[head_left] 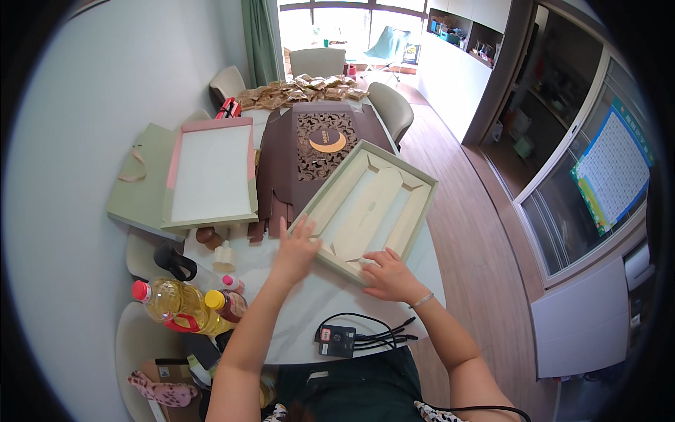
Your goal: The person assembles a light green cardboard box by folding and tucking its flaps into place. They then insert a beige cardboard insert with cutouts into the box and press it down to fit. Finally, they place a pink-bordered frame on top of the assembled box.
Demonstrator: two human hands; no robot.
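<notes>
A shallow pale green box [420, 219] with a cream folded card insert [367, 214] lies slanted in front of me, over the near end of a flat dark brown printed carton [304, 151]. At the box's left near corner is my left hand [295, 252], its fingers spread along the outer side. My right hand [391, 278] is on the near wall, with bent fingers over the rim and the thumb side low against it. To the left, another shallow box [212, 169] with pink sides and a white bottom rests partly on a green lid [137, 184] with a ribbon.
Small brown packets [302, 90] are heaped at the table's far end. Along the left edge stand an oil bottle [176, 302], a yellow-capped bottle [226, 305] and a black-lidded jug [176, 261]. A black device [337, 341] with cables lies near me. Chairs [391, 111] surround the table.
</notes>
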